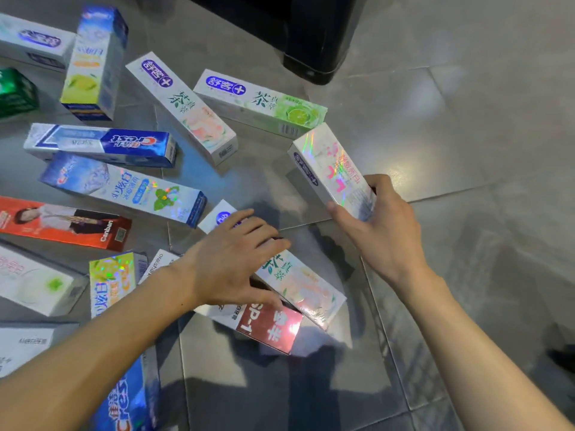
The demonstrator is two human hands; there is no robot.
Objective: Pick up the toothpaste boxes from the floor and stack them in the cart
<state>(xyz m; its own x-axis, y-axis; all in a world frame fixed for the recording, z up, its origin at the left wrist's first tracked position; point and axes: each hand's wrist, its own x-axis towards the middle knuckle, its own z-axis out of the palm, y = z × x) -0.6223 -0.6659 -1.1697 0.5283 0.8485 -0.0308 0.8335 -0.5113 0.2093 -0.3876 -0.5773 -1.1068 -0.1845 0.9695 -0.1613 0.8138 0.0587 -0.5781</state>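
Your right hand grips a holographic white box by its near end, lifted off the tiled floor. Your left hand lies flat, fingers spread, on a white tea-print box resting over a red-ended box. More boxes scattered left. Dark base at top.

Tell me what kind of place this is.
Probably an indoor room or shop floor: glossy grey floor tiles, many toothpaste boxes scattered on them, and a black base, possibly the cart.
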